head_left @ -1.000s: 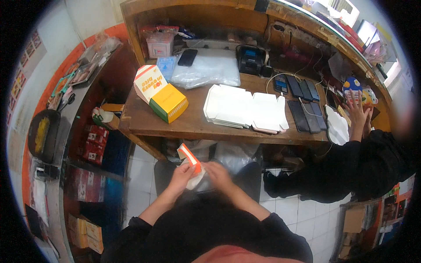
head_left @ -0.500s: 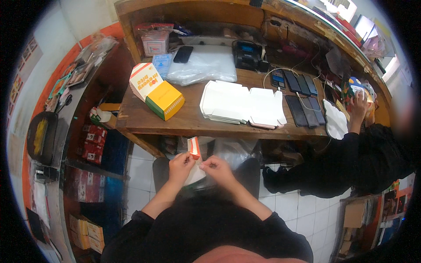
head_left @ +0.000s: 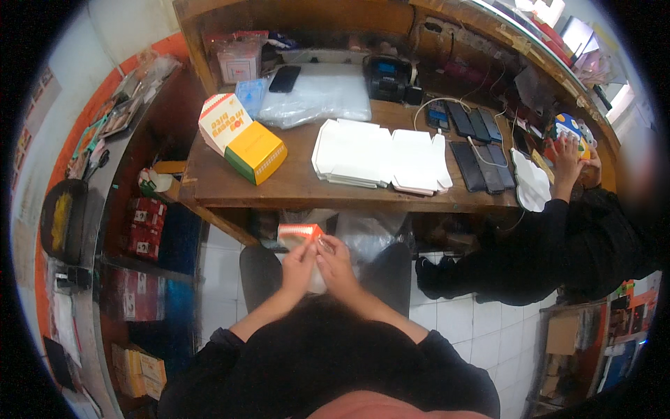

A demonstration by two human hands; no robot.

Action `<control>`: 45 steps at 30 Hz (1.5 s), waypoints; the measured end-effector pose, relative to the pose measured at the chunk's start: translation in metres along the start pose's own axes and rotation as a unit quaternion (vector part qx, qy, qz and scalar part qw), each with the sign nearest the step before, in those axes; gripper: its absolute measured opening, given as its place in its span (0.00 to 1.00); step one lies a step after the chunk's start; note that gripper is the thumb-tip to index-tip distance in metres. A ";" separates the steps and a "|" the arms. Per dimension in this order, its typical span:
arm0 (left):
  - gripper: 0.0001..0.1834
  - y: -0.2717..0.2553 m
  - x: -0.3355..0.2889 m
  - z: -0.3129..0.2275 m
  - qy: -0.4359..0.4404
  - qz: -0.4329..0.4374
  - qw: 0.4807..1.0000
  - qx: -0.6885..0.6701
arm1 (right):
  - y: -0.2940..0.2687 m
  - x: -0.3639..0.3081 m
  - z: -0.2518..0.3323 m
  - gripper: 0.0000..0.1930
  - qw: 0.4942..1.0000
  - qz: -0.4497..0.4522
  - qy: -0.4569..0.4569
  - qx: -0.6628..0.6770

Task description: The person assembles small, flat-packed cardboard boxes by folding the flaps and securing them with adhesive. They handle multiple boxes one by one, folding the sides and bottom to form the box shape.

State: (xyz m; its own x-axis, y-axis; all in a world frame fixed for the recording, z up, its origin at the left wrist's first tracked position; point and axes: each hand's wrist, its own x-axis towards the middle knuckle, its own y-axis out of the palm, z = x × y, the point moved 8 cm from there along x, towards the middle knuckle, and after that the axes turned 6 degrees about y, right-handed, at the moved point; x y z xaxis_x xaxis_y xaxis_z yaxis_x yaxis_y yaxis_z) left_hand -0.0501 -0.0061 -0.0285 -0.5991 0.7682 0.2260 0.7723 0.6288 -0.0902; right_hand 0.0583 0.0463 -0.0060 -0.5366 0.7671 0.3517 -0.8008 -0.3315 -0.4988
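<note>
I am holding the small orange-and-white carton (head_left: 300, 232) in front of my body, just beyond the near edge of the surface (head_left: 299, 187). My left hand (head_left: 298, 271) is gripping its lower edge between thumb and fingers. My right hand (head_left: 336, 262) is pinching the right corner, fingertips nearly meeting those of the left. The card under the fingers is partly hidden, so I am not able to tell whether any tab is seated in a slot.

The step in hand, as I am judging it, is shaping a corner. For a clean result, the left hand should be serving as the clamp and the right as the working hand. Pressure should be running along the crease, not across the panel, since thin card is probably prone to buckling. If a tab is resisting, easing the corner square is safer than forcing it.

On the surface, a larger yellow-and-green box (head_left: 255, 148) is standing at the left with its lid raised. A stack of white card blanks (head_left: 377, 155) is lying flat beside it, well apart from my hands.
</note>
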 end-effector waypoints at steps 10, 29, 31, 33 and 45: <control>0.13 0.004 0.023 -0.095 0.224 0.092 0.955 0.174 | -0.038 0.041 -0.004 0.28 0.988 0.097 0.122 0.007; 0.16 -0.018 0.084 -0.102 0.033 -0.105 0.992 -0.067 | -0.043 0.082 0.007 0.16 0.951 0.023 0.227 0.208; 0.16 -0.018 0.090 -0.086 0.027 -0.089 0.991 -0.099 | -0.043 0.078 0.018 0.17 0.964 0.103 0.220 0.111; 0.16 -0.014 0.091 -0.091 0.101 -0.094 0.987 -0.087 | -0.048 0.077 0.019 0.17 0.966 0.107 0.216 0.091; 0.15 0.000 0.076 -0.039 -0.101 0.047 0.979 -0.168 | -0.039 0.083 0.020 0.24 0.918 -0.062 0.088 0.382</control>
State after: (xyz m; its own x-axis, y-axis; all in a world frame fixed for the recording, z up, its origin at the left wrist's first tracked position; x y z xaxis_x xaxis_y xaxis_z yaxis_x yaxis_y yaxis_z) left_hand -0.0872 0.0480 0.0261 -0.5246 0.8507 0.0326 0.8322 0.5043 0.2304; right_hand 0.0396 0.1112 0.0583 -0.4308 0.8796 0.2018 -0.8420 -0.4723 0.2608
